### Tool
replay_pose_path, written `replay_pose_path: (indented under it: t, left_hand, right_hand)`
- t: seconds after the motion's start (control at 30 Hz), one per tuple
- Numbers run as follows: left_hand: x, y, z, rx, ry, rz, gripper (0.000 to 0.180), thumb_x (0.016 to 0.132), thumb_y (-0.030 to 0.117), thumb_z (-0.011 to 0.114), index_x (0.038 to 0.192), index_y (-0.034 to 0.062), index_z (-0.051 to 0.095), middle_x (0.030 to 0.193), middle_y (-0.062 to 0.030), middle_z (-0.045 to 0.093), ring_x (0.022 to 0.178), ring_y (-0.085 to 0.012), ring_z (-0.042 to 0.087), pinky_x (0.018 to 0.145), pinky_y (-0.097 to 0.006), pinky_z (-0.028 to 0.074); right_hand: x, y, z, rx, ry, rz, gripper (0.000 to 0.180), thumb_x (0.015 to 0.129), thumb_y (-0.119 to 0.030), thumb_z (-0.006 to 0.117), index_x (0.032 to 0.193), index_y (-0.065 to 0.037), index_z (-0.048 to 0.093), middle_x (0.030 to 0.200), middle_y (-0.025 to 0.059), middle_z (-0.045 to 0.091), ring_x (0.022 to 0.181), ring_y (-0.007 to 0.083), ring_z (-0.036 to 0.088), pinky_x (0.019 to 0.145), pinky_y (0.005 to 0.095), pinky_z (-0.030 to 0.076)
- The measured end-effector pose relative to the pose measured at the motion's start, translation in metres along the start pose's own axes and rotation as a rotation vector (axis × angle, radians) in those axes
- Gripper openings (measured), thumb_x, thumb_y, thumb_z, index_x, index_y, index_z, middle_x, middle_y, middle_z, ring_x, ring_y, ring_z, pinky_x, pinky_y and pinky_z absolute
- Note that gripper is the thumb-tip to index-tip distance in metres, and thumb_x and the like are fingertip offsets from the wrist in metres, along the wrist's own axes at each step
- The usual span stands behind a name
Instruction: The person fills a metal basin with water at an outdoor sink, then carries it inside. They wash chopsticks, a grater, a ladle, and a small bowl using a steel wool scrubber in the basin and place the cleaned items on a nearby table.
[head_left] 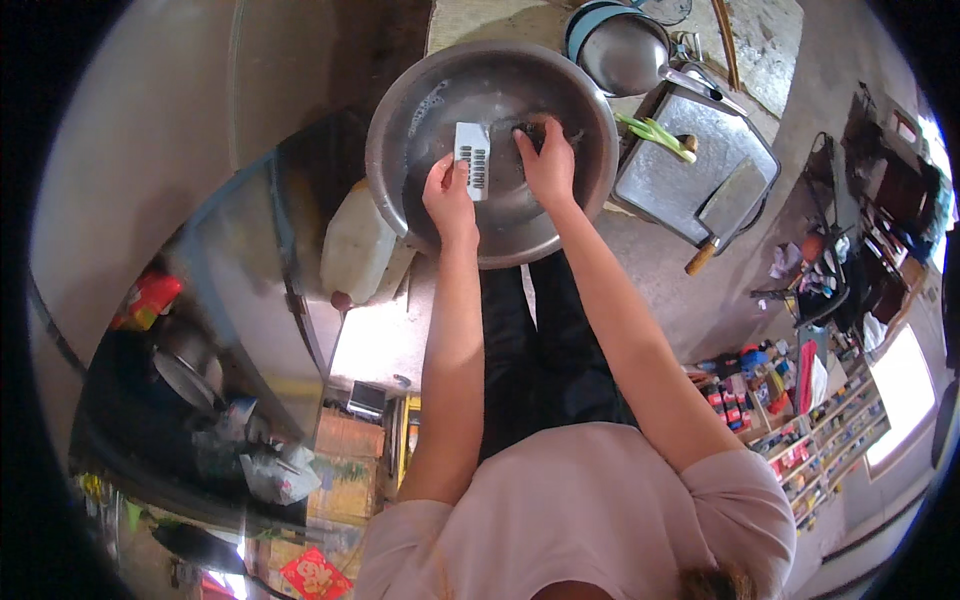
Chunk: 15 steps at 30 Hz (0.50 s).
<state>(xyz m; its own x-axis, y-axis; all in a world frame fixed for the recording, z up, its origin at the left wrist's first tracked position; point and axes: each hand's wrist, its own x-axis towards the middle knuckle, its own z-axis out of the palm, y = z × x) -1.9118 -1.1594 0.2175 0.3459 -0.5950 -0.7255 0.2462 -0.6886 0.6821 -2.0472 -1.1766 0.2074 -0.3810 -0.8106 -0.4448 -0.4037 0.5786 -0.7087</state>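
Note:
Both my hands are inside a large steel basin (388, 170) with some pale foam on its inner wall. My left hand (450, 198) grips the lower left edge of a flat white grater (470, 137) with rows of dark slots, held tilted over the basin's middle. To the right of it, my right hand (550, 172) is closed, thumb and fingers bent together. Something dark shows at its fingertips, too small and shaded to make out. The two hands are apart.
Right of the basin, a cutting board (665, 185) carries a cleaver (735, 200) and green onion stalks (655, 135). Behind it stands a steel pan (625, 55). A whitish plastic jug (357, 245) stands left of the basin, and a shelf of goods (815, 430) at far right.

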Motion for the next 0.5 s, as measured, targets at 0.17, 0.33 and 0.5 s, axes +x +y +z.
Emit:
replay_pose_path:
  t: [0.17,0.33,0.5]
  left_hand:
    - [0.001,-0.007,0.002,0.0,-0.103,-0.059,0.036,0.084,0.0,0.062,0.12,-0.0026,0.056,0.106,-0.0065,0.063,0.092,-0.0126,0.059,0.083,-0.026,0.045]
    - [-0.005,0.005,-0.002,0.03,-0.147,-0.098,0.037,0.082,-0.005,0.059,0.119,-0.0025,0.058,0.103,-0.0048,0.064,0.088,-0.0106,0.058,0.08,-0.025,0.045]
    - [-0.009,0.012,0.0,0.007,-0.208,-0.083,0.037,0.081,-0.007,0.059,0.119,-0.0027,0.058,0.103,-0.0043,0.065,0.087,-0.0093,0.058,0.078,-0.023,0.045]
  right_hand:
    - [0.004,0.001,0.026,0.02,0.061,-0.203,0.024,0.079,-0.007,0.063,0.103,-0.003,0.058,0.092,0.0183,0.061,0.087,0.038,0.059,0.076,0.0425,0.047]
    - [-0.007,-0.007,0.019,0.12,-0.063,-0.359,0.018,0.075,-0.003,0.065,0.093,-0.005,0.064,0.086,0.0128,0.06,0.087,0.0304,0.057,0.077,0.0349,0.046]
    - [0.004,-0.007,0.02,0.079,-0.085,-0.521,0.016,0.07,-0.002,0.066,0.086,-0.007,0.067,0.084,0.0119,0.061,0.085,0.0308,0.057,0.078,0.0376,0.045]
